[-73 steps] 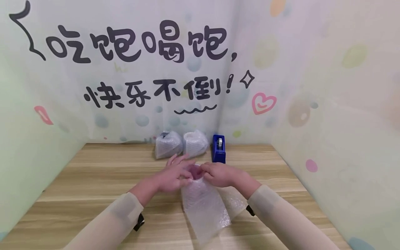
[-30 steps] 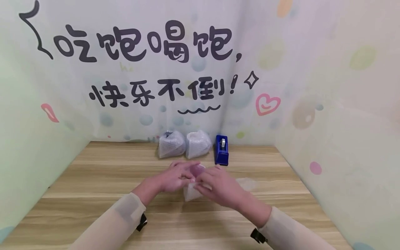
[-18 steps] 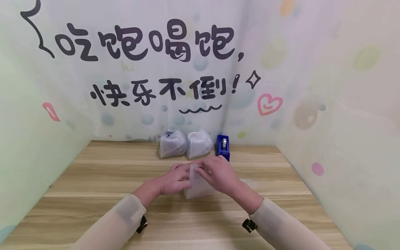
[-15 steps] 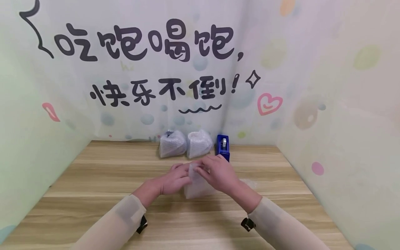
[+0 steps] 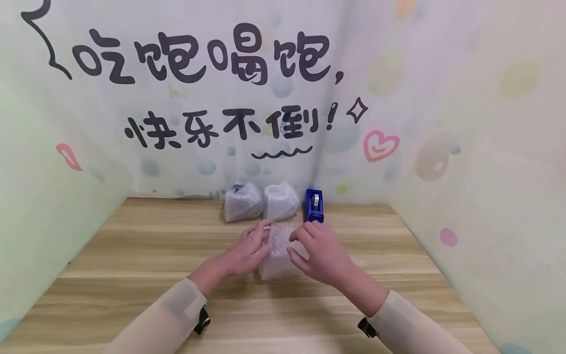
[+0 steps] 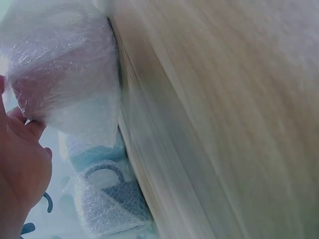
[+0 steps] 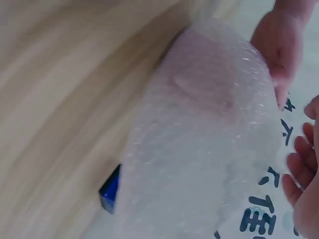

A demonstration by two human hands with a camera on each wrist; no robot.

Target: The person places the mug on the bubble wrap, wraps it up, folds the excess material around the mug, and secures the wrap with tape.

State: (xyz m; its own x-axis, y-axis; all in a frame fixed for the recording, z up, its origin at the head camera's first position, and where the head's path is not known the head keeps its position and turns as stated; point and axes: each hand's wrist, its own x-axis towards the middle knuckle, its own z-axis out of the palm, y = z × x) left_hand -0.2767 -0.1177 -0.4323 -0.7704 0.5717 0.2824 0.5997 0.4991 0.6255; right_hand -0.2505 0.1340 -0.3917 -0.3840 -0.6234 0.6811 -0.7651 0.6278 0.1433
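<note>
A pinkish cup in bubble wrap (image 5: 279, 242) stands on the table between the hands; its pink colour shows through the film in both wrist views. The left hand (image 5: 245, 251) grips its upper left side, thumb in front and fingers behind. A flap of wrap lies across the cup's opening, hiding it. The right hand (image 5: 324, 251) is just right of the bundle, thumb and forefinger parted in a C. In the right wrist view, its loosely curled fingers (image 7: 301, 159) hold nothing. A long length of bubble wrap (image 7: 174, 174) spreads from the cup there.
Two bubble-wrapped bundles (image 5: 243, 202) stand side by side at the back wall; a dark handle (image 6: 118, 170) shows in one. A blue tape dispenser (image 5: 314, 209) stands right of them. The wooden table (image 5: 177, 305) meets walls behind and at both sides.
The long loose wrap has been taken up around the cup and its flap laid over the opening. The right hand has since let go and moved slightly right; the left stays at the cup.
</note>
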